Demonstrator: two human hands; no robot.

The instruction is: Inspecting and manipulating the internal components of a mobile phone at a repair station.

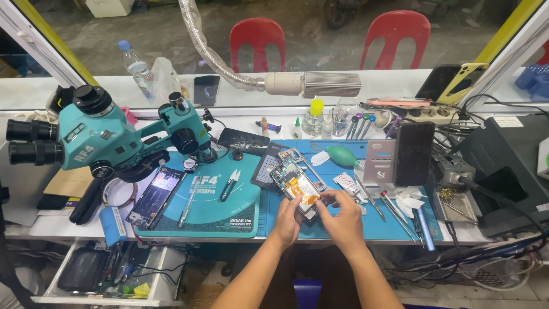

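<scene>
An opened phone [297, 184] with its back cover off lies on the blue work mat [343, 226], showing a battery with an orange flex strip. My left hand [287, 218] grips its near left edge. My right hand [341, 217] pinches at the near right corner of the same phone, fingertips touching the body. Whether a small tool sits between those fingers I cannot tell.
A teal microscope [97, 137] stands at the left, over a teal mat [229, 200] with a second opened phone [154, 197] and tweezers [230, 184]. A dark phone [413, 153] stands upright on a stand. Screwdrivers [394, 212], a blower [345, 155] and bottles [313, 118] lie around. An open drawer [108, 272] sits below left.
</scene>
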